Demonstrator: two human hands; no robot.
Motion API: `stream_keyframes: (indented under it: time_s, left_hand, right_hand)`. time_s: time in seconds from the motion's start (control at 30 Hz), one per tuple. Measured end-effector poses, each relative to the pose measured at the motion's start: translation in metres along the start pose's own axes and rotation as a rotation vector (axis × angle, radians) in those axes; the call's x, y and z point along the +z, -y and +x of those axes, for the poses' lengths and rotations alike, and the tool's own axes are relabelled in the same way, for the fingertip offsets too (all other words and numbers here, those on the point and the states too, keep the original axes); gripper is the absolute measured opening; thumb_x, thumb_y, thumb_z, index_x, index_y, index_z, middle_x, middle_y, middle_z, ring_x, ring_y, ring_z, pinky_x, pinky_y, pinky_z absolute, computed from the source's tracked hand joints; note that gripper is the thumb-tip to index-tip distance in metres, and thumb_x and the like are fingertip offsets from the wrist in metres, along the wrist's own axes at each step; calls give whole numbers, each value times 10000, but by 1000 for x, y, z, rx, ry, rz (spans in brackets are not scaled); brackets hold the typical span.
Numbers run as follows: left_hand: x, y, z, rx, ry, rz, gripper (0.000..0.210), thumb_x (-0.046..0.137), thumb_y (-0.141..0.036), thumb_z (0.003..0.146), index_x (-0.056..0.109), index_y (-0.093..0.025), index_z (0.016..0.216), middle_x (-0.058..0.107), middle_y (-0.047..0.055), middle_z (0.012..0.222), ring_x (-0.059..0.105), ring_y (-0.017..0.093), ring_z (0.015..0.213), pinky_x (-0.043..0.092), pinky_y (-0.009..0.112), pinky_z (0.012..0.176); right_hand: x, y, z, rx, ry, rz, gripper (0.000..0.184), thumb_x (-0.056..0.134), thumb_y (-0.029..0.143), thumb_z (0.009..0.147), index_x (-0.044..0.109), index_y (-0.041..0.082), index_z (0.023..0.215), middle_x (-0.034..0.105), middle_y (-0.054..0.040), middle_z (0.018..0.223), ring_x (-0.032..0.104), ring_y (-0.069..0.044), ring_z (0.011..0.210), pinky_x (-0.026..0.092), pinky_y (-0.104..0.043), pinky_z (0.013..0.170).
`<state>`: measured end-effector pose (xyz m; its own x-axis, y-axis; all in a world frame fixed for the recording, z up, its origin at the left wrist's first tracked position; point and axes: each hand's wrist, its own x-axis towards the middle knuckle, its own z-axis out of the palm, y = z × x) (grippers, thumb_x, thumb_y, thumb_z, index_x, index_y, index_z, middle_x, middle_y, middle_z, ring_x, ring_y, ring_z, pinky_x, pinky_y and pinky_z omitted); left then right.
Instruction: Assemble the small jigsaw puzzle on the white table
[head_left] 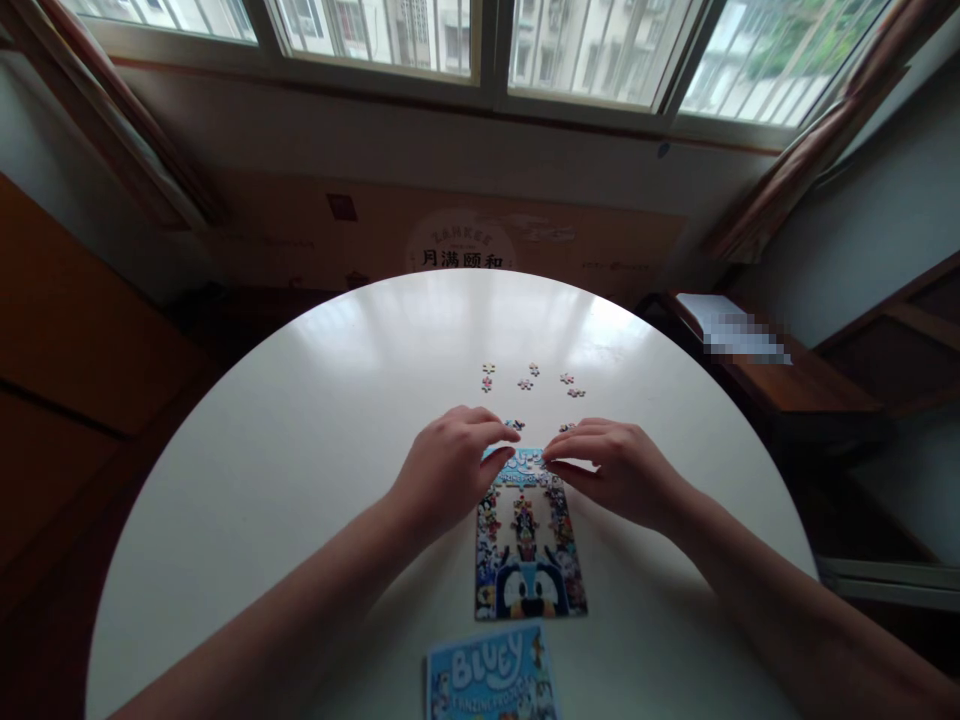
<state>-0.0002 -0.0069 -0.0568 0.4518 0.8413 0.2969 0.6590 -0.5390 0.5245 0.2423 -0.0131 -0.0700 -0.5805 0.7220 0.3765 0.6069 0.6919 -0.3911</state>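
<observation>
A partly assembled jigsaw puzzle [531,590] lies on the white table, with a blue cartoon dog at its near end and blue lettering at its far end. Gaps of bare table show through its middle. My left hand [454,465] is at the far left corner of the puzzle, thumb and forefinger apart with nothing visible between them. At the far right corner, my right hand [619,470] has its thumb and forefinger tips together against the puzzle edge. Whatever those tips hold is too small to make out. Loose puzzle pieces [517,426] lie just beyond my fingers.
Several more loose pieces [526,384] are scattered farther out on the round white table [247,480]. A blue Bluey picture card or box [487,665] lies at the near side. To the right stands a wooden bench [795,385] with papers on it. Windows are beyond the table.
</observation>
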Motion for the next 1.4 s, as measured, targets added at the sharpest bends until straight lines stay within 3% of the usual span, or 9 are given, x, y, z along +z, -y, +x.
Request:
stream_keyframes:
  time_s: [0.17,0.27,0.6,0.97,1.2,1.33,1.4]
  left_hand:
    - [9,12,3,123,181,117,165,699,-191,895,803,-277,990,765,35,1053,650,241,953,509,430,854]
    - [12,15,3,142,223,126,158,692,-224,910,808,-305,980,760,20,1053,639,243,962,481,446,876]
    - [14,21,2,182,230,139,165,680,-245,924,808,-319,996,754,13,1053,621,230,948,457,410,856]
    - [13,19,3,172,228,148,164,677,-239,918,808,-315,979,757,9,1054,624,231,947,462,402,850]
    - [12,18,4,164,228,144,159,671,-237,921,804,-302,981,756,20,1057,625,228,954,467,410,866]
    - [12,17,4,166,214,147,153,667,-233,919,800,-290,970,758,29,1045,626,227,941,470,401,847]
    - [11,16,4,162,221,151,159,659,-227,923,797,-286,974,759,30,1048,628,230,945,473,402,845]
  right_hand:
    - [4,-7,0,-15,76,-3,135,665,297,960,800,285,956,791,31,969,694,-153,850,540,-303,746]
    - [6,-6,2,-16,94,6,143,663,288,960,807,287,955,788,21,962,669,-155,843,525,-305,736]
    - [5,-5,2,40,151,-10,156,665,284,949,820,279,969,726,-36,895,611,-165,825,460,-300,694]
    - [3,-3,3,100,215,-46,203,612,277,956,811,279,996,719,-31,866,618,-154,787,417,-290,673]
    - [-4,9,8,257,326,-50,206,638,291,920,820,318,1013,791,-11,905,680,-174,772,429,-306,662]
    - [-9,3,8,336,360,186,234,632,290,929,821,319,1063,801,-21,912,687,-152,735,463,-283,646]
    - [-11,-5,5,333,277,329,257,618,331,950,807,286,1118,799,-44,934,683,-147,733,482,-277,635]
